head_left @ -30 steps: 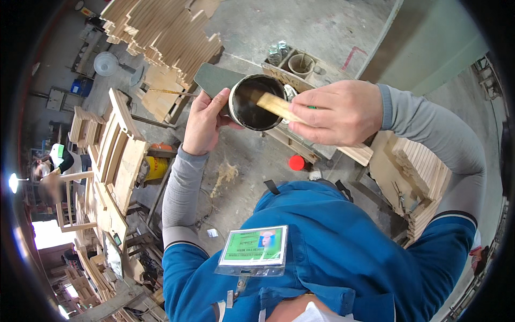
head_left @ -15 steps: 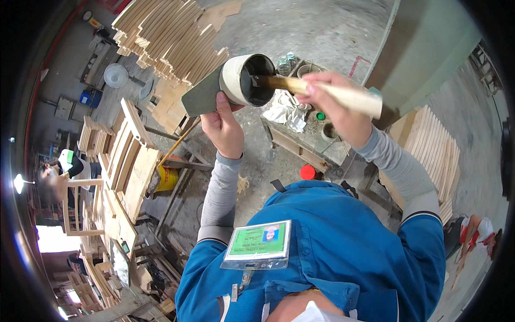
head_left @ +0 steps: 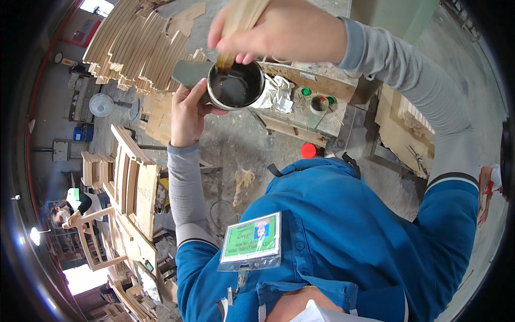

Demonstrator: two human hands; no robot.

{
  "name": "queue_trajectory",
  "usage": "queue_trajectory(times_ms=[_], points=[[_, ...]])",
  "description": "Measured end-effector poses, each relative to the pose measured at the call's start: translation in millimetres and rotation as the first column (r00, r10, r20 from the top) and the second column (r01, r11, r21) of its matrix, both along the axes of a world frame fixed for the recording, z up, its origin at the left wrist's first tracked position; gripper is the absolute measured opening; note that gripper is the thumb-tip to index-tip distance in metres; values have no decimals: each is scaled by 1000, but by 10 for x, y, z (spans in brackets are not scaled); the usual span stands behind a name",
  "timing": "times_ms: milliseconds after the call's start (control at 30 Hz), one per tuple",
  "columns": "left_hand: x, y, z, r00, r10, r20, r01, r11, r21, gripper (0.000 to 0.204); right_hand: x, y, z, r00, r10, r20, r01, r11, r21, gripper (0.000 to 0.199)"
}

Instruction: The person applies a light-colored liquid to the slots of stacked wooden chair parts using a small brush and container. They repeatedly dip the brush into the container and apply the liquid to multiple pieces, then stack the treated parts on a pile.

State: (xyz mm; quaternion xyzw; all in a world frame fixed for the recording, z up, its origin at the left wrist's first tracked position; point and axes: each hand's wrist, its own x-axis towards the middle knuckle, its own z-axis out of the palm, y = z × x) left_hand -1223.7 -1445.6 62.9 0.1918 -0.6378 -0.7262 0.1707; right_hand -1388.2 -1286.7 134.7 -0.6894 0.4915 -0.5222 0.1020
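Observation:
My left hand [head_left: 188, 115] grips a round pot [head_left: 236, 92], pale outside and dark inside, its mouth tilted toward me. Beside its rim juts a flat grey-green piece [head_left: 188, 74]; whether it is joined to the pot I cannot tell. Above the pot, my right hand [head_left: 295, 32] is closed round a pale wooden stick [head_left: 244, 16]. Its brown-stained end dips inside the pot's far edge and is blurred by motion. What the pot's dark bottom holds is hard to make out.
Beyond the pot, a low workbench [head_left: 335, 121] bears a crumpled white cloth [head_left: 276, 96], a small cup [head_left: 319, 104] and a green cap [head_left: 306, 91]. A red lid [head_left: 308, 150] lies nearer. Wood strips [head_left: 134, 45] are stacked far left. Another person [head_left: 70, 214] handles a wooden frame [head_left: 110, 263].
My right hand has swung left and away from me, turning the stick from nearly level to steep. The pot has shifted left and its mouth faces more toward me.

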Motion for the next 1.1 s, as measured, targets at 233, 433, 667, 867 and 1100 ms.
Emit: queue_trajectory(times_ms=[233,433,667,867,1100], points=[[-59,-198,126,988,-135,72,135,991,5,19,649,386,-74,451,84,-888,-233,972,-26,14],[18,-313,198,987,-157,43,158,987,-19,20,164,522,113,698,214,-683,-310,950,-20,18],[-76,-191,436,986,-163,-46,157,982,-106,22,377,530,18,556,41,-830,-268,954,-132,21],[-129,-181,635,936,-346,64,352,917,-189,25,80,629,266,711,8,-703,-197,962,-188,22],[-131,-148,699,950,-305,70,313,925,-217,24,423,709,134,566,77,-821,-273,957,-99,23]])
